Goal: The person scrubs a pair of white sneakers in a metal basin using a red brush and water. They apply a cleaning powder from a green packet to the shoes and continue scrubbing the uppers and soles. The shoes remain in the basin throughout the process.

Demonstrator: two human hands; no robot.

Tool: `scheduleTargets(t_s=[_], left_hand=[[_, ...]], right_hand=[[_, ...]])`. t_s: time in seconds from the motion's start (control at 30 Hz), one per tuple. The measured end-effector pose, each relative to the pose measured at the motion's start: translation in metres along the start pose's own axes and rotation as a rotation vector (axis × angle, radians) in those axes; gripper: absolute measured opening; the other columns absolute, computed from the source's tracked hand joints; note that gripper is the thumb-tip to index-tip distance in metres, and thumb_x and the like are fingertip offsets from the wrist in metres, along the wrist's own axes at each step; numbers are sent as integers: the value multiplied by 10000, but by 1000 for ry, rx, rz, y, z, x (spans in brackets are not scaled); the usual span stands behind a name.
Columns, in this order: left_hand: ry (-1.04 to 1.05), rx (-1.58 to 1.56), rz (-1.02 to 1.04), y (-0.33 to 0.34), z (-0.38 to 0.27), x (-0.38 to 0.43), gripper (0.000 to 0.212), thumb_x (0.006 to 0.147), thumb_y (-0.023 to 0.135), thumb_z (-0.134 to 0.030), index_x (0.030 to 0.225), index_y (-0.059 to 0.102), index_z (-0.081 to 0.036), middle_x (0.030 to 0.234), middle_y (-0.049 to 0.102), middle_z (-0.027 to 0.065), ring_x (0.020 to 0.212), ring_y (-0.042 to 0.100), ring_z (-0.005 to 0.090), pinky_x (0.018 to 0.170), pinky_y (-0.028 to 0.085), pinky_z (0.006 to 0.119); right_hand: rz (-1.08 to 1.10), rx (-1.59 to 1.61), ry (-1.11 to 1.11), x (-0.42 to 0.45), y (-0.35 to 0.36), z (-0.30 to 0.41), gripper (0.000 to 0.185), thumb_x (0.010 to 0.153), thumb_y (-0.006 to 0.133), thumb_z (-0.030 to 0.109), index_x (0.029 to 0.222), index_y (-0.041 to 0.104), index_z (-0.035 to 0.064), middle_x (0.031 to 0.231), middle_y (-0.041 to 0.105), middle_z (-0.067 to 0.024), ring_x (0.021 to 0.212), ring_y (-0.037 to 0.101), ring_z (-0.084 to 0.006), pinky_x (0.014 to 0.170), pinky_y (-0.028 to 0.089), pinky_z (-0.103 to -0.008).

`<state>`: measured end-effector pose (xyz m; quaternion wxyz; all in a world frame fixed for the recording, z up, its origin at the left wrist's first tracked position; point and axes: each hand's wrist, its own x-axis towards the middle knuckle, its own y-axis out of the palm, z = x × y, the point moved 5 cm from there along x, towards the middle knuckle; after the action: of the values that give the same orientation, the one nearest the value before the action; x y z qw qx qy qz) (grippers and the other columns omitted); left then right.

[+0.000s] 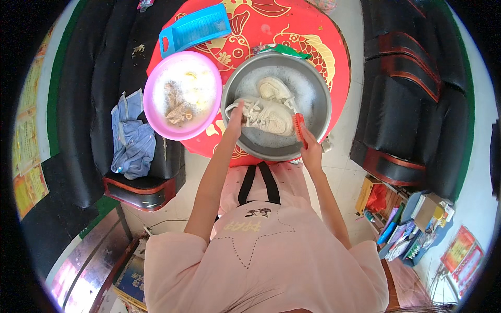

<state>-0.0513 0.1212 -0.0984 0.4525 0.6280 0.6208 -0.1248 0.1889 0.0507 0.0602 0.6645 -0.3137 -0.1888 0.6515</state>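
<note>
A steel basin [325,105] of sudsy water stands on the round table. My left hand [236,117] grips the heel end of a white lace-up shoe [274,119] lying across the basin, its toe pointing right. Behind it another white shoe [270,89] rests in the basin. My right hand [310,148] holds a red scrub brush [299,127], bristles towards the toe of the front shoe. Whether they touch is hard to tell. To the left is a pink basin [148,102] with foamy water and a brown cloth-like item [178,110].
A blue plastic washboard [197,31] lies at the back left of the red-covered table [266,23]. A green packet [287,51] touches the steel basin's far rim. Blue clothing [133,141] lies on the left black sofa [168,156]; another black sofa [391,113] stands right.
</note>
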Motion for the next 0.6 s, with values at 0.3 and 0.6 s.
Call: scheduleTargets(t_s=[0.3, 0.6], left_hand=[[-35, 129, -204, 25, -35, -22, 443, 722, 582, -151, 1085, 369, -13, 902, 544, 94, 795, 564, 198, 608, 486, 307], [83, 230, -41, 59, -84, -44, 358, 699, 604, -141, 985, 458, 16, 964, 534, 107, 887, 521, 189, 746, 418, 294]], right_hand=[[94, -73, -44, -12, -10, 12, 615, 555, 415, -136, 1123, 475, 92, 1119, 489, -96, 788, 557, -275, 624, 444, -296], [40, -172, -144, 37, 0, 66, 574, 595, 424, -67, 1138, 453, 118, 1154, 466, -26, 812, 553, -273, 666, 459, -352]])
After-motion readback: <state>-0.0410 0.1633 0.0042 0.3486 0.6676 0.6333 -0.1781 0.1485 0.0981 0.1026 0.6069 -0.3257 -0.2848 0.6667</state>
